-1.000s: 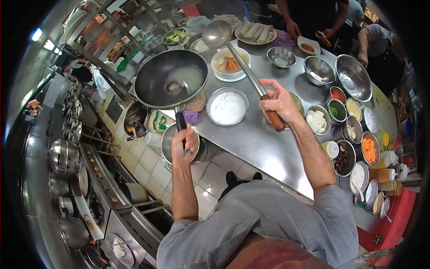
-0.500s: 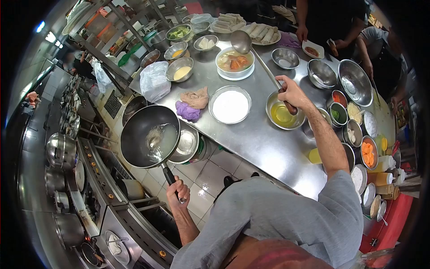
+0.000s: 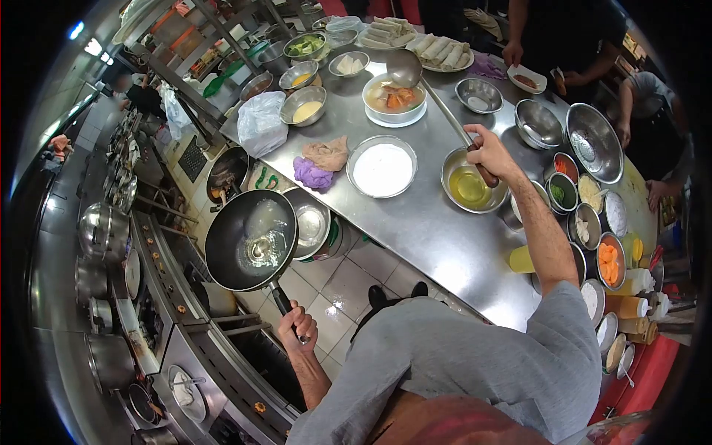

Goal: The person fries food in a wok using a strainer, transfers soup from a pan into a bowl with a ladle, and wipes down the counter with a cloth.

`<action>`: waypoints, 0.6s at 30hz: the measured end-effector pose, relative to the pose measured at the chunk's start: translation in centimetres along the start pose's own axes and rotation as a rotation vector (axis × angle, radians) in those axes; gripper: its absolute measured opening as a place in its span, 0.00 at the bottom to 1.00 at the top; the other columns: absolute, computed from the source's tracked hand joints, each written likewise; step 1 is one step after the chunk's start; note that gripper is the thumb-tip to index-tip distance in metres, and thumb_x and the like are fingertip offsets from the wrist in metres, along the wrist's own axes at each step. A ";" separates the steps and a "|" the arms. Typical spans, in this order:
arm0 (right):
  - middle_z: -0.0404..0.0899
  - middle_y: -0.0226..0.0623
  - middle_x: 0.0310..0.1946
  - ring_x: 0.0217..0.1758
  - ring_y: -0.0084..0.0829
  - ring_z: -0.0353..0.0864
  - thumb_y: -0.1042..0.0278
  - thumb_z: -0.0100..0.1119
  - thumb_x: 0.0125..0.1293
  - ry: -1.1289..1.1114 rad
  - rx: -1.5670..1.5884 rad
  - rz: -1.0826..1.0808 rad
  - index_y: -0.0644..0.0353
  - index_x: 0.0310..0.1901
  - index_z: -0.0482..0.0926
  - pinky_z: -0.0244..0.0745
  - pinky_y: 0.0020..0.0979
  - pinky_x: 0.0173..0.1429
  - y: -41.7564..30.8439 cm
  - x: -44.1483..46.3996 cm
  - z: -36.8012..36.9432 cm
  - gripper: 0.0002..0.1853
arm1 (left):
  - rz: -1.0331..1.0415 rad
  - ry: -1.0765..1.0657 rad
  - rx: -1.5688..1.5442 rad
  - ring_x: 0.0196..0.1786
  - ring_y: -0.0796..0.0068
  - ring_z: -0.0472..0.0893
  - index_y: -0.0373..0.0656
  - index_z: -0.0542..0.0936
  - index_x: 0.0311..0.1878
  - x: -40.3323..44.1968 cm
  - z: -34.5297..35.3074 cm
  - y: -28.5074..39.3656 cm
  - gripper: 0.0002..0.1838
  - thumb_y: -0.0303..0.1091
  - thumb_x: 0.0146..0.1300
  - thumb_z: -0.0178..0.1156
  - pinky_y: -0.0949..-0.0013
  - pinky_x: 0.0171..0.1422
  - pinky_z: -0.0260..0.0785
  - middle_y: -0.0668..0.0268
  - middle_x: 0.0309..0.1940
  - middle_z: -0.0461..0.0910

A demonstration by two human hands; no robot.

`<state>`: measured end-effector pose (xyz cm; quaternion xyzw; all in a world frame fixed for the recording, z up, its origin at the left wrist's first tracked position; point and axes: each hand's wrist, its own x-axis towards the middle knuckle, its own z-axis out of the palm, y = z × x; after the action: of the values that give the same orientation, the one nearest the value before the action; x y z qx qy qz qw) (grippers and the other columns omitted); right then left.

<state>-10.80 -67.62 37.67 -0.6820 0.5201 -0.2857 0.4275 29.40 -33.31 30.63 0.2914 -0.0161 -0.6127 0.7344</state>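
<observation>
My left hand is closed round the black handle of a dark frying pan, with a little clear liquid in it. The pan hangs over the floor between the stove and the steel table. In my right hand is the wooden handle of a steel ladle. Its bowl hangs over the near back rim of a white soup bowl with orange pieces. Below my right hand stands a metal bowl of yellow liquid. Beside it is a bowl of white powder or liquid.
Purple cloth and a plastic bag lie on the table's left side. Several ingredient bowls and bottles line the right. Plates of white rolls stand at the back. Other people are beyond the table. A stove runs along the left.
The pan has swung down and left, away from the table, and its liquid has shifted. The ladle, still in my right hand, has moved from left of the soup bowl to over its rim.
</observation>
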 end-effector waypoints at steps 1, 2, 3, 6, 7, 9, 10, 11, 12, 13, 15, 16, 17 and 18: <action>0.70 0.32 0.23 0.22 0.21 0.70 0.81 0.54 0.43 0.014 0.143 0.023 0.65 0.58 0.62 0.65 0.23 0.25 -0.2 0.0 0.0 0.34 | 0.005 0.003 0.001 0.10 0.82 0.62 0.37 0.71 0.42 -0.3 0.0 -0.3 0.08 0.24 0.59 0.47 0.75 0.12 0.58 0.72 0.16 0.64; 0.71 0.32 0.23 0.20 0.20 0.70 0.81 0.54 0.43 0.031 0.288 0.052 0.64 0.57 0.62 0.64 0.22 0.23 -0.5 -0.1 0.0 0.34 | 0.010 -0.001 -0.013 0.11 0.82 0.62 0.37 0.71 0.43 -0.7 -0.2 -0.6 0.09 0.24 0.59 0.47 0.75 0.13 0.58 0.72 0.16 0.64; 0.72 0.33 0.23 0.16 0.20 0.69 0.80 0.55 0.44 0.077 0.415 0.064 0.65 0.56 0.63 0.63 0.21 0.20 -0.9 -0.3 0.1 0.32 | 0.011 -0.006 -0.029 0.11 0.82 0.63 0.37 0.70 0.43 -1.0 -0.3 -0.8 0.09 0.24 0.59 0.47 0.74 0.13 0.59 0.72 0.16 0.64; 0.72 0.35 0.23 0.15 0.23 0.70 0.79 0.56 0.44 0.062 0.611 0.068 0.66 0.56 0.62 0.64 0.22 0.19 -1.7 -0.2 -0.7 0.32 | 0.015 -0.039 -0.057 0.12 0.83 0.63 0.35 0.71 0.45 -1.9 -1.3 -1.3 0.11 0.25 0.61 0.44 0.75 0.13 0.57 0.72 0.17 0.64; 0.72 0.36 0.23 0.14 0.25 0.70 0.79 0.57 0.44 0.083 0.679 0.069 0.66 0.55 0.62 0.64 0.23 0.19 -2.4 -0.5 -0.7 0.31 | 0.020 -0.038 -0.065 0.12 0.83 0.63 0.35 0.71 0.45 -2.3 -1.2 -1.4 0.11 0.25 0.61 0.44 0.75 0.13 0.57 0.72 0.17 0.64; 0.72 0.35 0.24 0.17 0.24 0.70 0.78 0.57 0.45 0.055 0.663 0.056 0.66 0.55 0.63 0.65 0.23 0.19 -3.4 -1.4 -0.9 0.31 | 0.040 0.003 -0.057 0.11 0.84 0.62 0.37 0.70 0.44 -3.2 -1.2 -1.7 0.10 0.25 0.61 0.44 0.77 0.12 0.54 0.74 0.15 0.62; 0.73 0.34 0.25 0.19 0.23 0.71 0.77 0.58 0.45 0.027 0.652 0.046 0.66 0.55 0.63 0.66 0.23 0.20 -3.9 -1.8 -0.8 0.31 | 0.059 0.013 -0.074 0.11 0.84 0.62 0.37 0.70 0.44 -3.5 -1.4 -1.8 0.10 0.25 0.61 0.44 0.77 0.12 0.54 0.74 0.15 0.62; 0.73 0.33 0.24 0.20 0.22 0.71 0.73 0.57 0.46 0.036 0.536 0.018 0.64 0.55 0.65 0.67 0.22 0.21 -4.1 -2.2 -0.6 0.30 | 0.033 0.001 -0.068 0.10 0.85 0.61 0.38 0.70 0.42 -3.7 -1.6 -1.9 0.08 0.25 0.61 0.44 0.78 0.11 0.52 0.74 0.14 0.61; 0.72 0.31 0.25 0.21 0.21 0.71 0.71 0.57 0.47 0.054 0.546 0.013 0.62 0.55 0.66 0.66 0.21 0.22 -4.7 -2.9 -0.1 0.29 | 0.037 0.003 -0.072 0.09 0.86 0.60 0.40 0.70 0.40 -4.5 -2.1 -1.9 0.06 0.26 0.61 0.44 0.79 0.10 0.50 0.75 0.13 0.60; 0.69 0.26 0.22 0.23 0.18 0.69 0.70 0.56 0.48 0.050 0.513 0.019 0.56 0.56 0.67 0.65 0.23 0.22 -6.5 -4.1 0.6 0.29 | 0.035 0.000 -0.069 0.09 0.86 0.58 0.41 0.69 0.38 -5.1 -2.6 -1.9 0.04 0.26 0.61 0.45 0.79 0.09 0.49 0.76 0.12 0.59; 0.73 0.31 0.27 0.19 0.20 0.68 0.72 0.57 0.48 0.037 0.524 0.002 0.63 0.57 0.66 0.63 0.20 0.19 -8.6 -6.0 2.5 0.30 | 0.053 0.077 -0.027 0.07 0.86 0.56 0.45 0.68 0.34 -6.3 -2.9 -1.7 0.01 0.27 0.60 0.47 0.78 0.08 0.46 0.77 0.10 0.56; 0.73 0.32 0.25 0.16 0.20 0.67 0.72 0.59 0.48 -0.038 0.526 -0.076 0.64 0.57 0.65 0.61 0.20 0.17 -8.2 -6.3 3.1 0.31 | 0.076 0.055 0.020 0.06 0.87 0.56 0.45 0.67 0.34 -7.2 -3.2 -1.4 0.02 0.27 0.59 0.50 0.79 0.07 0.45 0.78 0.10 0.56; 0.67 0.25 0.18 0.12 0.16 0.61 0.72 0.57 0.50 -0.119 0.487 -0.135 0.59 0.60 0.64 0.54 0.17 0.14 -7.1 -6.3 3.7 0.31 | 0.118 0.038 0.042 0.07 0.87 0.57 0.45 0.66 0.33 -8.3 -2.9 -1.0 0.05 0.26 0.57 0.52 0.79 0.08 0.46 0.77 0.10 0.57; 0.68 0.28 0.18 0.11 0.17 0.61 0.74 0.56 0.52 -0.176 0.519 -0.160 0.60 0.60 0.63 0.55 0.18 0.14 -7.2 -6.8 4.7 0.31 | 0.141 0.053 0.001 0.07 0.87 0.57 0.44 0.66 0.34 -9.5 -3.0 -0.9 0.06 0.25 0.56 0.53 0.79 0.08 0.46 0.77 0.11 0.58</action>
<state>-5.49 -59.12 42.18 -0.6108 0.3352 -0.3817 0.6074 27.38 -23.55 30.93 0.3060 -0.0174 -0.5515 0.7758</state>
